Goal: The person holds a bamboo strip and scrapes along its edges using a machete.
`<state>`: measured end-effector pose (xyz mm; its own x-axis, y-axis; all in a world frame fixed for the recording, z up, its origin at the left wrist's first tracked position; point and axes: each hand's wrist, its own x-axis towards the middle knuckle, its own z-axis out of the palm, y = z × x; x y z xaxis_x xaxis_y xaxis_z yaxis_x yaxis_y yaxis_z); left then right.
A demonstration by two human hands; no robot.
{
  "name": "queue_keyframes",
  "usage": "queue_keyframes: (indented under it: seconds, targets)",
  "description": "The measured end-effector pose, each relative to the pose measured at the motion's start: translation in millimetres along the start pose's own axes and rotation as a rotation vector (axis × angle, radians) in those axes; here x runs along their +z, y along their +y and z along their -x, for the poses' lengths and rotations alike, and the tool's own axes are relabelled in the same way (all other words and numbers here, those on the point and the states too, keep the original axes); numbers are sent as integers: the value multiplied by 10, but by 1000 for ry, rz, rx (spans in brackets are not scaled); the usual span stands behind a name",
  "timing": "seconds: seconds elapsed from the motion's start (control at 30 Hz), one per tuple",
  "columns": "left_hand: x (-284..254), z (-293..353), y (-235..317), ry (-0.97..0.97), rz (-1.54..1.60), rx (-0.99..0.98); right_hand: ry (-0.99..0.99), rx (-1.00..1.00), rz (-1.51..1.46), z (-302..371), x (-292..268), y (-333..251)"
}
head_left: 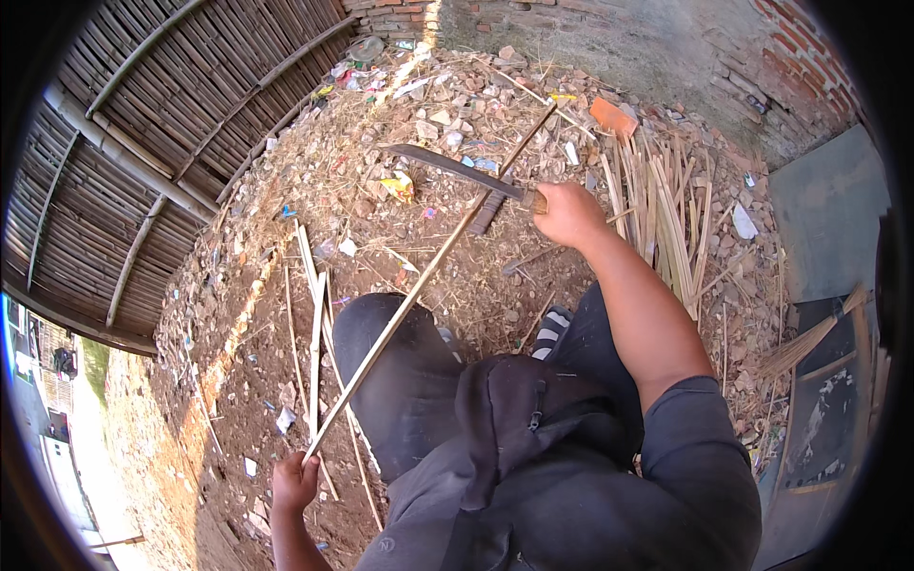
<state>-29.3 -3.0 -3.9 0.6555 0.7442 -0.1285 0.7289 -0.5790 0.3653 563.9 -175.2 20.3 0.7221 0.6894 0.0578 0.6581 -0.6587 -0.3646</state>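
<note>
Near the lower left, my left hand (295, 482) is closed round the near end of a long bamboo strip (400, 316). The strip slants up across my left thigh, its far end over the rubble. My right hand (568, 214), in front of me, grips the wooden handle of a machete (447, 164). The blade points left and crosses the strip in view; whether they touch I cannot tell. Beneath this crossing a dark, narrow block (487, 211) lies on the ground, partly hidden by the strip and blade.
Split bamboo pieces (666, 214) lie heaped at the right, with several more strips (315, 352) by my left knee. Rubble and litter cover the ground. A bamboo fence (181, 124) stands left, a brick wall (647, 48) behind, and grey panels (828, 219) at right.
</note>
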Motion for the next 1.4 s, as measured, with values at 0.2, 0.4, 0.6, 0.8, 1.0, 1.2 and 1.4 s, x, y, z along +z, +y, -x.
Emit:
queue_keyframes:
  seconds: [0.2, 0.4, 0.6, 0.8, 1.0, 1.2, 1.4]
  targets:
    - [71, -25, 107, 36, 22, 31, 80, -603, 51, 78, 143, -203]
    - [47, -59, 20, 75, -117, 28, -33, 0, -174, -301, 180, 405]
    - [51, -27, -53, 73, -82, 30, 52, -65, -100, -41, 54, 124]
    - [67, -40, -96, 92, -87, 30, -28, -601, 101, 47, 143, -172]
    - [-68, 111, -183, 127, -112, 15, 148, 355, -265, -440, 307, 834]
    - [80, 186, -267, 70, -27, -19, 338, 175, -295, -268, 271, 619]
    - [25, -25, 189, 130, 81, 9, 82, -329, -260, 22, 66, -80]
